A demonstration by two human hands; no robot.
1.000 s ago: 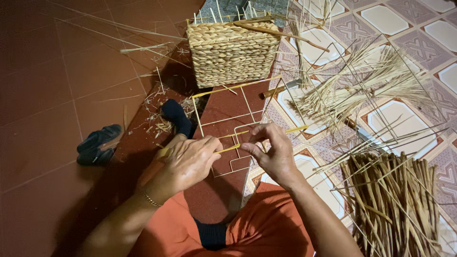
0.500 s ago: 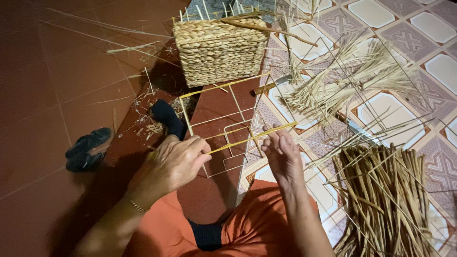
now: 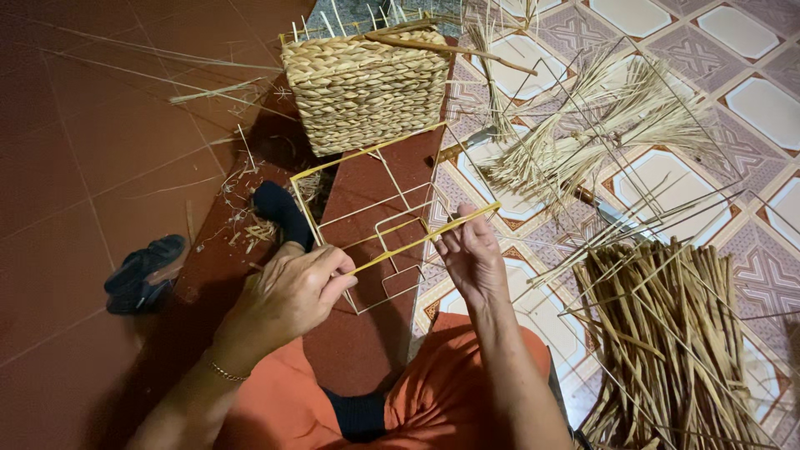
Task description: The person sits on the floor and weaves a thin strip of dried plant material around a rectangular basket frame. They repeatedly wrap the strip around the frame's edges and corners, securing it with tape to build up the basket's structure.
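My left hand is closed on the near end of a yellow-green reed strip that runs across a pale metal wire basket frame. My right hand pinches the same strip further along, fingers pressing it against the frame's wires. The frame rests over my orange-clad legs and the floor. Behind it stands a woven straw basket with wire ends sticking up from its rim.
A thick bundle of dried reeds lies at the right on patterned tiles. Loose pale straw and a knife lie beyond it. A dark sandal sits at the left on red floor. My black-socked foot pokes past the frame.
The frame has been lifted and tilted toward me. My right hand has slid along the strip to its far part, and the strip now stretches straight between both hands.
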